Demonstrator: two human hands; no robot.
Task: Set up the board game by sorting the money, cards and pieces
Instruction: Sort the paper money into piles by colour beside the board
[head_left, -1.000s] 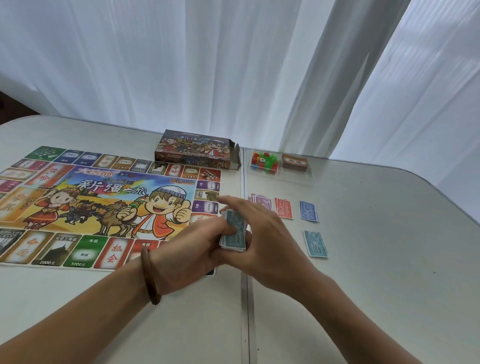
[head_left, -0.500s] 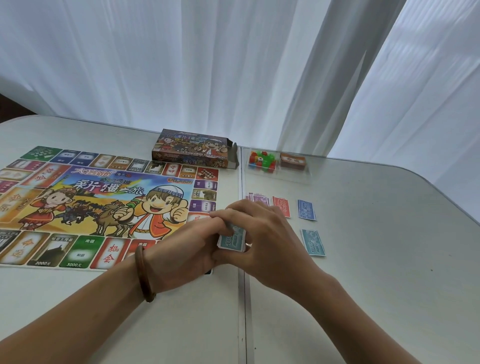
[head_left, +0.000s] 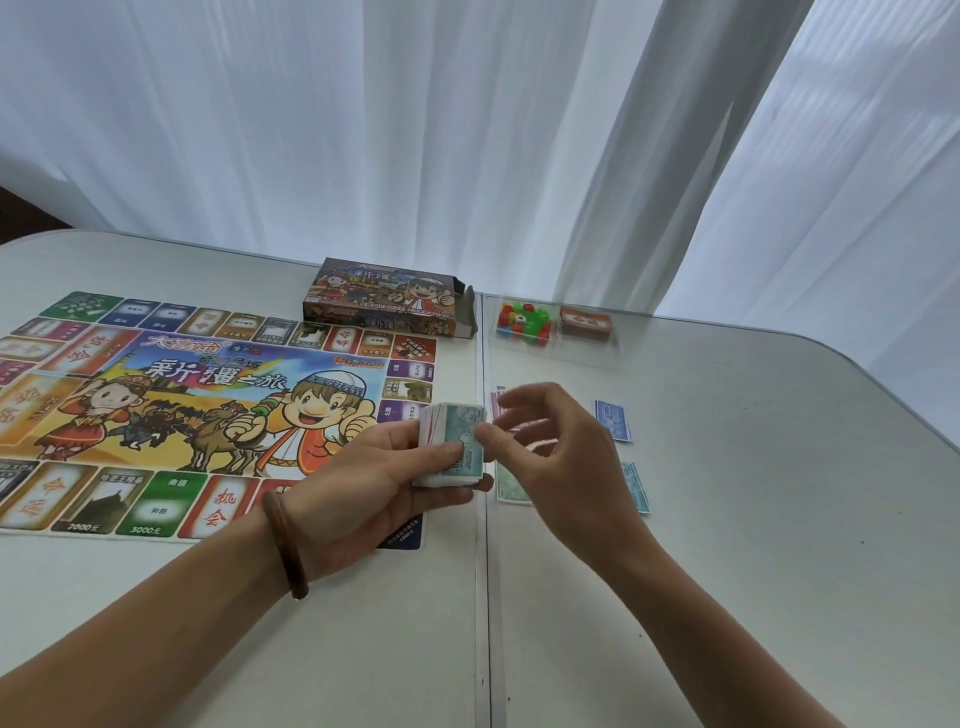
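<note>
Paper money first: the stack of notes (head_left: 451, 431) sits at frame centre, just above the table (head_left: 753, 545) seam, teal note on top.

Head view.
- Left hand (head_left: 374, 483) grips the stack from below, with its thumb laid across the top and its fingers curled under. Judged reason: this holds the pile square so that single notes can be slid off the top.
- Right hand (head_left: 566, 457) holds nothing. Its fingers are loosely spread and its thumb tip is at the stack's right edge. Whether it presses the top note, cannot tell. Likely about to peel off that teal note.
- Sorted notes lie right of centre, partly behind the right hand: blue note (head_left: 613, 420), teal note (head_left: 638, 488), green note (head_left: 511, 488), and a pink edge (head_left: 500, 402) above it. They lie apart, presumably one spot per colour, so the top note probably belongs with the teal one.
- Game board (head_left: 156, 405) lies flat at left. The open box (head_left: 389, 306) stands at its upper right corner.
- Coloured pieces (head_left: 522, 319) and an orange card deck (head_left: 586, 325) sit in a clear tray upper right, untouched.

Judgement: money sorting is under way and most of the stack is left.
</note>
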